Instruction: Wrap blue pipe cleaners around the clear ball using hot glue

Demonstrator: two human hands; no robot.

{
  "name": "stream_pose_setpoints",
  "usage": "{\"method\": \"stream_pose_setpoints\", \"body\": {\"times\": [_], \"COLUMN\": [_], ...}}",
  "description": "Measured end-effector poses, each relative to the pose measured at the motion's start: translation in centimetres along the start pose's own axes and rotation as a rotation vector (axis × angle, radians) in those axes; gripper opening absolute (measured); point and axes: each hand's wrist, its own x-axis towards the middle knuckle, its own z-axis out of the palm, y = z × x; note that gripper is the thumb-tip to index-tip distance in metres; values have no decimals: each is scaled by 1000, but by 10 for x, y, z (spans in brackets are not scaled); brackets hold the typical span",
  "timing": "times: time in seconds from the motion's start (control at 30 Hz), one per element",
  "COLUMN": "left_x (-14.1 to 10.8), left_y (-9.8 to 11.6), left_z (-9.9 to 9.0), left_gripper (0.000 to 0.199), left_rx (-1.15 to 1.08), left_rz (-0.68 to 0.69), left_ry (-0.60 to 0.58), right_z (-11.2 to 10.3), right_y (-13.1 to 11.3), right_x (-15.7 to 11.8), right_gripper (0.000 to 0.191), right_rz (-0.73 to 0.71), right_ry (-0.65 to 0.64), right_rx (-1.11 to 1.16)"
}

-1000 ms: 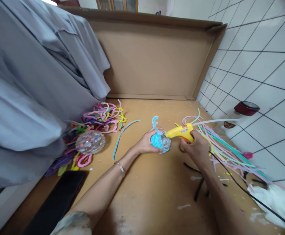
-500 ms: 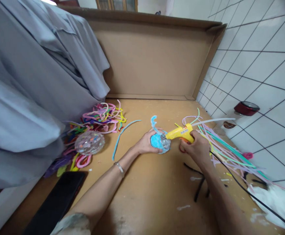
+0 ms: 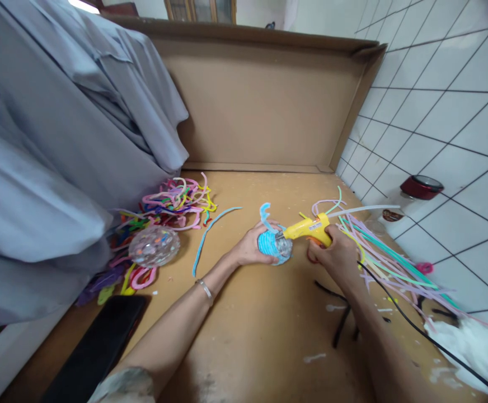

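Scarcely anything has moved since the earlier frame: the left hand (image 3: 250, 246) grips the blue-wrapped ball (image 3: 268, 244), right of a loose blue strip (image 3: 203, 240); the right hand (image 3: 338, 252) clasps the yellow glue gun (image 3: 310, 227), nozzle (image 3: 284, 235) at the ball; any slip could burn the left hand

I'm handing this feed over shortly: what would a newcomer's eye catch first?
First, the bright yellow glue gun in the right hand, its nozzle at the blue-wrapped object in the left hand. Then the tangle of colourful pipe cleaners at the left, beside the grey cloth.
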Motion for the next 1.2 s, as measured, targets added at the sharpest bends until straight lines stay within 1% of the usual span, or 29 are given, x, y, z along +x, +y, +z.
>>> {"method": "stream_pose_setpoints", "body": {"times": [0.13, 0.33, 0.47, 0.67, 0.77, 0.9, 1.1, 1.2], "left_x": [0, 0, 0, 0, 0, 0, 1, 0], "left_y": [-2, -3, -1, 5, 8, 8, 9, 8], "left_z": [0, 0, 0, 0, 0, 1, 0, 0], "left_gripper": [70, 71, 70, 69, 69, 69, 69, 69], "left_rx": [15, 11, 15, -9, -27, -35, -20, -8], "left_rz": [8, 4, 11, -27, -23, -14, -26, -23], "left_ry": [-3, 0, -1, 3, 9, 6, 5, 1], "right_z": [0, -2, -1, -3, -2, 1, -1, -2], "right_y": [0, -2, -3, -2, -2, -1, 1, 1], "right_x": [0, 0, 1, 1, 1, 1, 1, 1], "right_gripper": [23, 21, 23, 22, 24, 24, 23, 23], "right_rz": [18, 12, 36, 10, 18, 34, 39, 46], "right_ry": [-4, -26, -6, -43, -41, -21, -67, -40], "right_rx": [27, 7, 19, 0, 2, 17, 4, 9]}}
